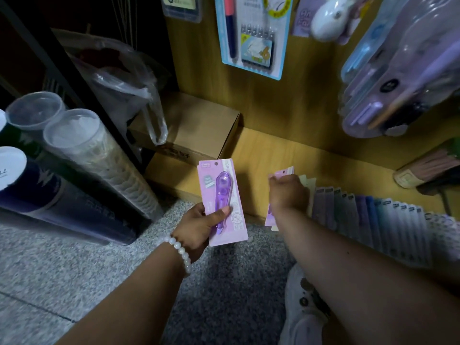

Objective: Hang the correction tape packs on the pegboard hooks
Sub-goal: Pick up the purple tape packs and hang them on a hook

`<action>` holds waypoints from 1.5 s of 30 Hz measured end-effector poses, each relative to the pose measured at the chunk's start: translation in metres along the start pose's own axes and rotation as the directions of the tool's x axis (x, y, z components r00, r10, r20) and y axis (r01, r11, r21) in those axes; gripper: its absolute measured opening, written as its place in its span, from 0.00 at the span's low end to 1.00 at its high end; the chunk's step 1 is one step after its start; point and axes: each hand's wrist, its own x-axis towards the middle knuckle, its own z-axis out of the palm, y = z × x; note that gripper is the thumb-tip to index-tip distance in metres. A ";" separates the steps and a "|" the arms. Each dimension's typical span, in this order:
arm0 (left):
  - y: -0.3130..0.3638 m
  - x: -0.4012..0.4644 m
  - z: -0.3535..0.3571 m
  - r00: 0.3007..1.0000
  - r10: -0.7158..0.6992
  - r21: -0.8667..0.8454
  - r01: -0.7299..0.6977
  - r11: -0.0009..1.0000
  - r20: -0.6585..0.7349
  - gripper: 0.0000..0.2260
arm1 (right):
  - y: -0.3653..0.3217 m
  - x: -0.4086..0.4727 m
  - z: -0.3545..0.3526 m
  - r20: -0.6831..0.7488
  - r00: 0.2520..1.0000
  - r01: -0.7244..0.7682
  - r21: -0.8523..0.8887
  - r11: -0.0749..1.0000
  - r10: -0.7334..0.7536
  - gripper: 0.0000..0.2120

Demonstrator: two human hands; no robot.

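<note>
My left hand point(199, 226) grips a pink correction tape pack point(224, 202) with a purple dispenser in its blister, thumb across the front, held upright over the floor. My right hand point(287, 195) grips a small stack of similar pink packs point(281, 174) at the left end of a fanned row of purple, blue and pale packs point(388, 220) lying on the low wooden shelf point(268, 150). Above, stationery blister packs point(251, 36) hang on the wooden display board point(311, 90).
A brown cardboard box point(194, 130) with a clear plastic bag point(134, 88) sits left of the shelf. Stacked plastic cups and tubes point(74, 155) lie at the far left. Bulky purple hanging packs point(398, 78) jut out at upper right. Grey speckled floor point(74, 265) lies below.
</note>
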 end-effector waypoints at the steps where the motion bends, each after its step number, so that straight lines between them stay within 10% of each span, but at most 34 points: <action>1: -0.002 0.001 -0.001 1.000 -0.003 0.007 0.004 1.000 -0.005 0.14 | 0.006 0.007 -0.004 -0.066 0.998 -0.014 -0.103 0.995 0.007 0.22; 9: -0.015 0.010 -0.013 1.000 -0.018 0.012 0.018 1.000 0.008 0.21 | 0.023 0.032 0.010 -0.043 0.998 0.033 -0.407 0.913 -0.056 0.25; 19: -0.012 0.008 -0.016 0.997 -0.032 0.023 0.034 0.999 -0.066 0.17 | 0.000 0.031 0.005 0.068 0.990 -0.093 -0.350 0.932 0.124 0.26; 24: -0.005 0.003 -0.018 0.989 0.005 0.086 0.008 0.996 -0.150 0.19 | -0.024 0.014 -0.009 0.209 0.976 -0.077 0.040 0.996 0.067 0.15; 30: 0.011 -0.019 -0.017 0.964 0.090 0.039 -0.083 0.996 -0.250 0.10 | -0.053 -0.022 -0.040 0.412 0.910 -0.202 0.558 0.805 -0.057 0.12; 36: 0.032 -0.042 -0.016 0.892 0.221 0.090 -0.202 0.975 -0.394 0.11 | -0.072 -0.051 -0.077 0.582 0.804 -0.349 0.629 0.695 -0.123 0.09; 45: 0.073 -0.106 0.002 0.907 0.374 0.095 -0.362 0.927 -0.192 0.04 | -0.100 -0.096 -0.115 0.708 0.630 -0.394 0.646 0.654 -0.319 0.13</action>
